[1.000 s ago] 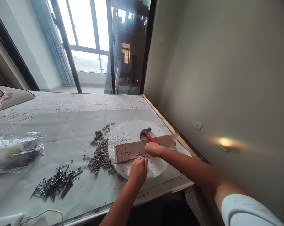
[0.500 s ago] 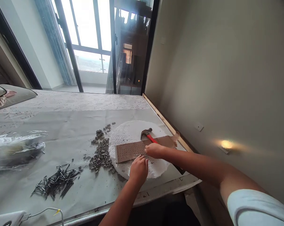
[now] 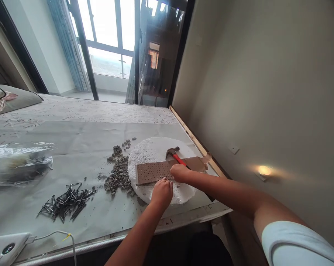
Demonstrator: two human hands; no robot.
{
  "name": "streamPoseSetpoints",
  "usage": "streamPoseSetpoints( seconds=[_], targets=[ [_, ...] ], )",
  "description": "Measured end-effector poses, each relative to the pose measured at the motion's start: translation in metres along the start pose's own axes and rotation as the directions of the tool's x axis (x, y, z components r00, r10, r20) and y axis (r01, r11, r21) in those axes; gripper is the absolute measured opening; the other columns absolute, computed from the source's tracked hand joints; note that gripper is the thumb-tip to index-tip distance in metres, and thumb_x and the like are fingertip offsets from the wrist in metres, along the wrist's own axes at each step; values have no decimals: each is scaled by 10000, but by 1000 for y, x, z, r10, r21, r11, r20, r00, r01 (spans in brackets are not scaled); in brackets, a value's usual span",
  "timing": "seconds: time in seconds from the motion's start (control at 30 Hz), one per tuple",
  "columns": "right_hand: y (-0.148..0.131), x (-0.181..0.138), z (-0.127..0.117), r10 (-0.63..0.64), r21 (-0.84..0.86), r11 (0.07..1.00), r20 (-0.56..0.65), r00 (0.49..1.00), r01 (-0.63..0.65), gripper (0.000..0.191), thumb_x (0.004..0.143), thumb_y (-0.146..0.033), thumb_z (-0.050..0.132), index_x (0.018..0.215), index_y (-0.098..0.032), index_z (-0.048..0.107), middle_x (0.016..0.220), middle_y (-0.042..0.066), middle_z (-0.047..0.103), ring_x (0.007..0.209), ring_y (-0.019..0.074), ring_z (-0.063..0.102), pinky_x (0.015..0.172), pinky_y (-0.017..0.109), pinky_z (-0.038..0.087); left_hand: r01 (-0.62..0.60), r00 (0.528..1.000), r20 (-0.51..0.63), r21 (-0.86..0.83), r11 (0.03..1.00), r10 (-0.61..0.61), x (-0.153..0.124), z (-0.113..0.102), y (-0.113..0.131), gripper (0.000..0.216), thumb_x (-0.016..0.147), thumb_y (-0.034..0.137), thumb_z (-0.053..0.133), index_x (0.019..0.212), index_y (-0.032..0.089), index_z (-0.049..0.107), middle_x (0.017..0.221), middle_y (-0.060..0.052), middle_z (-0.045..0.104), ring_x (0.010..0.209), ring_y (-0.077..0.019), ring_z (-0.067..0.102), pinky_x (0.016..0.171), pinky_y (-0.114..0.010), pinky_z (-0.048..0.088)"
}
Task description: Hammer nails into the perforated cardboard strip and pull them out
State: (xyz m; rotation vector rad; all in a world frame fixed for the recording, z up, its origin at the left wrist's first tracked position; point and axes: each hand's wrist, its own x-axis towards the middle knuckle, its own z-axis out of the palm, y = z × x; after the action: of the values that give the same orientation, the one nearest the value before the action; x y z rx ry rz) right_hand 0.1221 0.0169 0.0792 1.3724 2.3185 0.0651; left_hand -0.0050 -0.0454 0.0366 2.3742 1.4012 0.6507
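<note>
A brown strip (image 3: 150, 173) with rows of small holes lies across a round white foam disc (image 3: 147, 147). At the strip's near edge is my left hand (image 3: 162, 193), its fingers curled together; what they pinch, if anything, is too small to make out. My right hand (image 3: 180, 173) is closed just beyond it, over the middle of the strip, its fingertips mostly hidden. Behind the right hand rests a claw hammer (image 3: 178, 159) with a red handle, its head on the foam. Grey crumbs are scattered around the fingers.
Grey rubble (image 3: 118, 175) is heaped left of the disc. Several loose nails (image 3: 65, 201) lie in a pile nearer me. A clear plastic bag (image 3: 25, 166) and a white power bank (image 3: 9, 247) with a cable are at left. A wooden rail (image 3: 190, 133) runs along the wall side.
The view has tipped slightly, so the surface appears higher in the picture. Both hands stay close together at the strip with little movement; the hammer has not moved on the foam.
</note>
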Motion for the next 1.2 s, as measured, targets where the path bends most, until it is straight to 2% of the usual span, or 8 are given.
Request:
streamPoseSetpoints(
  seconds=[0.17, 0.3, 0.43, 0.63, 0.87, 1.0, 1.1, 1.2],
  targets=[
    [1, 4, -2, 29, 10, 1000, 35, 999, -29, 268, 733, -161, 565, 952, -79, 697, 921, 189, 682, 849, 275, 644, 658, 295, 485, 25, 1000, 16, -15, 1000, -25, 1, 0, 0, 344, 886, 231, 340, 747, 155, 645, 873, -121, 686, 1013, -216, 595, 963, -356, 387],
    [6, 7, -3, -103, -8, 995, 73, 992, 104, 246, 726, -80, 541, 917, -46, 692, 915, 198, 685, 863, 264, 635, 716, 308, 469, 33, 999, 6, -72, 997, -33, 1, -1, -1, 362, 885, 241, 336, 717, 149, 643, 854, -140, 684, 1004, -240, 598, 937, -375, 401],
    [11, 7, -6, -208, -18, 977, 95, 974, 211, 224, 715, -57, 539, 873, -75, 698, 921, 164, 692, 890, 244, 622, 766, 305, 450, 37, 999, 4, -37, 999, -37, 1, 1, -3, 357, 883, 246, 336, 728, 157, 645, 867, -131, 685, 1017, -236, 593, 926, -375, 409],
    [6, 3, -8, -65, -28, 997, 41, 997, 67, 281, 762, -154, 511, 945, -33, 687, 904, 204, 681, 794, 278, 637, 642, 311, 469, 39, 999, 17, 4, 999, -39, 1, -1, -3, 381, 894, 244, 307, 768, 147, 654, 909, -140, 686, 1046, -246, 585, 921, -383, 414],
    [13, 1, -8, -221, -37, 974, 39, 975, 222, 227, 746, -89, 520, 881, -108, 702, 927, 144, 694, 887, 235, 625, 751, 288, 451, 42, 998, 45, 42, 998, -44, 0, -6, 0, 388, 900, 229, 303, 773, 142, 659, 914, -143, 687, 1042, -236, 591, 929, -364, 413],
    [13, -1, -10, -176, -59, 982, 27, 984, 177, 265, 774, -132, 491, 948, -76, 682, 939, 181, 683, 878, 259, 633, 717, 313, 470, 55, 998, 36, 15, 998, -56, -1, -5, 0, 379, 896, 233, 315, 778, 133, 661, 927, -154, 684, 1060, -248, 580, 928, -377, 412],
    [11, -2, -7, -152, -83, 984, 65, 986, 158, 262, 766, -111, 480, 903, -59, 697, 899, 193, 688, 845, 281, 643, 669, 327, 480, 61, 998, 35, 8, 998, -61, -1, -4, 0, 385, 897, 239, 308, 795, 128, 663, 942, -157, 681, 1055, -257, 581, 926, -392, 412],
    [9, -2, -5, -178, -108, 976, 107, 978, 189, 253, 753, -76, 483, 868, -70, 708, 873, 179, 695, 831, 276, 645, 661, 321, 478, 62, 997, 42, 7, 998, -62, -2, -4, -1, 399, 900, 239, 298, 799, 121, 665, 946, -161, 679, 1052, -260, 582, 929, -397, 409]
  ],
)
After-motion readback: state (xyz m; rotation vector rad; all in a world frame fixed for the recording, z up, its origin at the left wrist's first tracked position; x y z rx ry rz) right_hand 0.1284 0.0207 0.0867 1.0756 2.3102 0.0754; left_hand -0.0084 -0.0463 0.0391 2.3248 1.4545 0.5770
